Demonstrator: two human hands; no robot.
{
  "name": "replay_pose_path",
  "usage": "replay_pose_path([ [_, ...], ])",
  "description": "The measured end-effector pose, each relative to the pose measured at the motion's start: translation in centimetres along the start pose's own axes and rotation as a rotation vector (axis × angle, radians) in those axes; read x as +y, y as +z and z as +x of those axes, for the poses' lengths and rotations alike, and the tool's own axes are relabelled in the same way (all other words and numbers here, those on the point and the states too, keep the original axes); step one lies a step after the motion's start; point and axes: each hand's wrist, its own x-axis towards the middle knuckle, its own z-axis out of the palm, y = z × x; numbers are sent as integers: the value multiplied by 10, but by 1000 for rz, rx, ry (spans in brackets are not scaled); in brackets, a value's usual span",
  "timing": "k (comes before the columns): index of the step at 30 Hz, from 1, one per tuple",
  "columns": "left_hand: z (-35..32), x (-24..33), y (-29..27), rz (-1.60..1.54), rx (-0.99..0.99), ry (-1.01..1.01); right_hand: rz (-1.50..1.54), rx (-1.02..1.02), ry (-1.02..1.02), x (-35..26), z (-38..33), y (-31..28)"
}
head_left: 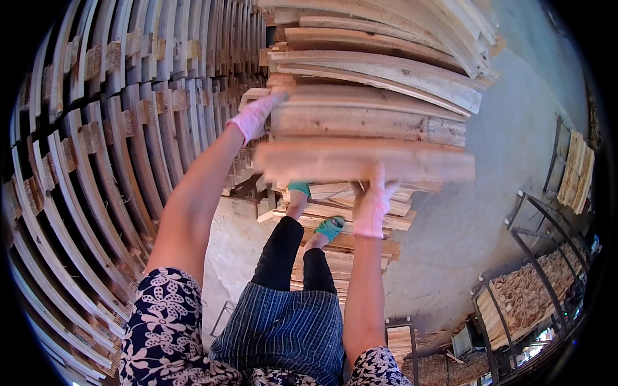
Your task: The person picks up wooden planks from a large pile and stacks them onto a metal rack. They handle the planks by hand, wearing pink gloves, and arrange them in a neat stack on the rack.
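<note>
A: Where is the board (pixel 364 161) sitting right now?

B: It is hanging in the air, blurred, just in front of the tall plank stack (pixel 380 83) and level with that stack's lower layers. Both gloved hands are carrying it, 1 at each end region.

A: What is worrying you about it?

B: I am judging here, but the board is looking long and is being held only from the near side. If 1 end is dipping or catching a protruding plank of the stack, it could be twisting out of the grip and dropping toward the green sandals (pixel 318 212), which are standing on low planks (pixel 360 222) below the stack. Knocking loose planks off the stack is another risk.

A: And the fingers?

B: The left hand (pixel 254 116) is reaching up at the board's left end, beside the stack's left edge, fingers stretched fairly flat against the wood; whether they are curling over it, I cannot tell. The right hand (pixel 372 206) is pressing up from under the board's lower edge, 1 finger pointing up across its face, the rest folded beneath.

A: Anything else near the stack?

B: Curved rows of slats (pixel 96 161) are filling the space left of it, and metal racks (pixel 534 283) are standing well to its right.
</note>
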Motion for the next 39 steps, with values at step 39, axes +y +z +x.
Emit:
replay_pose_path([
  [39,-387,-129,167,50,-322,-13,-215,-401,421,-96,-210,-123],
])
